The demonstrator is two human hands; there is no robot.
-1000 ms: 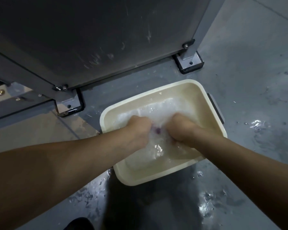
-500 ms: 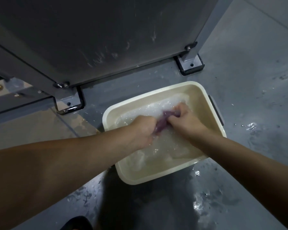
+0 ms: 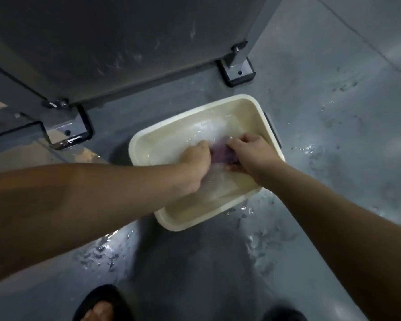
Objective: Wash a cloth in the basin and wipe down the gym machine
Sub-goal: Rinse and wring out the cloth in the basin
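I see the purple cloth (image 3: 220,154) bunched in the water of the cream basin (image 3: 190,222), which stands on the wet grey floor (image 3: 333,158) just beside the gym machine (image 3: 125,47). The cloth is between my two hands. The left hand (image 3: 195,162) has its fingers curled around the left end of the cloth, and the right hand (image 3: 252,154) holds the right end in a closed grip, fingers bent over the bunch. Both hands are partly in the water, so I cannot see the fingertips well.

I judge that the step in hand is the washing, and the wiping of the machine is not yet begun. To do this step well, I would keep the cloth under the water and rub one half against the other with short strokes, then turn it so a new part comes between the hands. The floor around the basin already has puddles (image 3: 97,251), so I would move gently and keep the hands low inside the walls of the basin. Before going to the machine, I think the cloth needs a strong wringing over the basin, because a dripping cloth would leave more water near the machine's feet (image 3: 239,70).
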